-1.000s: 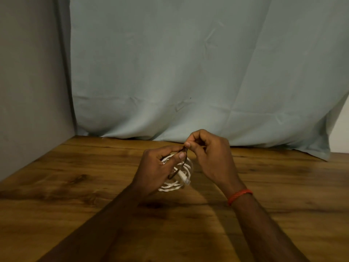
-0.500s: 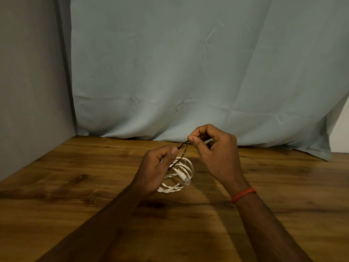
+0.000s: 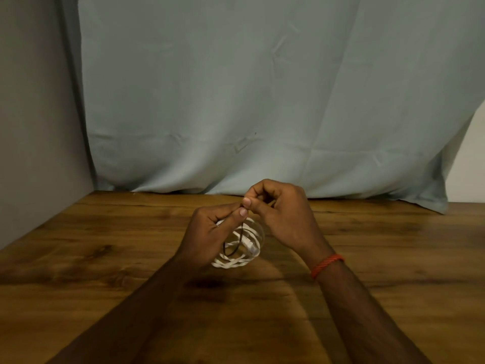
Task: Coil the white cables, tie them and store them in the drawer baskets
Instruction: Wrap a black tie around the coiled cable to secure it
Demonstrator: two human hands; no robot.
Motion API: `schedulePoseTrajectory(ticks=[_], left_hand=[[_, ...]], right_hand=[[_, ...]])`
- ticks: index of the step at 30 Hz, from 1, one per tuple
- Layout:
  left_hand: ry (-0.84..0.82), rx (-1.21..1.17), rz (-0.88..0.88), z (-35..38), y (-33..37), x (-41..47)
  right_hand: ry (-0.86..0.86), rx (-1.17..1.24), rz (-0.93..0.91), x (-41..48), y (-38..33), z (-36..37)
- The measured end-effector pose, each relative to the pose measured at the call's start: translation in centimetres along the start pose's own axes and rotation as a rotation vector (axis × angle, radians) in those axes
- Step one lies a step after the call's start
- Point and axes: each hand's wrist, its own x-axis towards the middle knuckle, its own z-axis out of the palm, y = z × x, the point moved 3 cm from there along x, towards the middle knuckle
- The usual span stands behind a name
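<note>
two narrow grips, left hand [image 3: 210, 232] and right hand [image 3: 284, 214], pinch the dark tie [image 3: 240, 232] to bind the coiled white cable [image 3: 242, 258] above the surface [image 3: 105, 258].

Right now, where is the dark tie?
Head view, centre: the dark tie hangs looped through the coiled white cable, its top pinched where the left hand and right hand meet.

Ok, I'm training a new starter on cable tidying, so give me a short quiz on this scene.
1. True or false: the cable is coiled.
2. Which wrist wears the red band? A left, B right.
3. Fill in: a thin dark ___ hangs in a loop from the left hand.
Key: 1 true. 2 B. 3 tie.
</note>
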Motion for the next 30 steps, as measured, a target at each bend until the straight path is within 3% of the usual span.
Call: schedulePoseTrajectory(ticks=[4,9,18,30], left_hand=[[0.039,-0.007,-0.058,-0.1,-0.1,0.1],[0.024,0.055,-0.117,-0.3,-0.5,0.1],[-0.042,-0.04,-0.169,0.1,-0.3,0.1],[-0.05,-0.164,-0.116,1.7,1.1,0.1]], right_hand=[[0.069,0.006,-0.017,0.0,-0.3,-0.2],[0.34,0.11,0.004,0.5,-0.1,-2.9],[0.725,0.395,0.122,0.9,1.8,-6.7],[0.83,0.375,0.267,0.7,5.2,-8.1]])
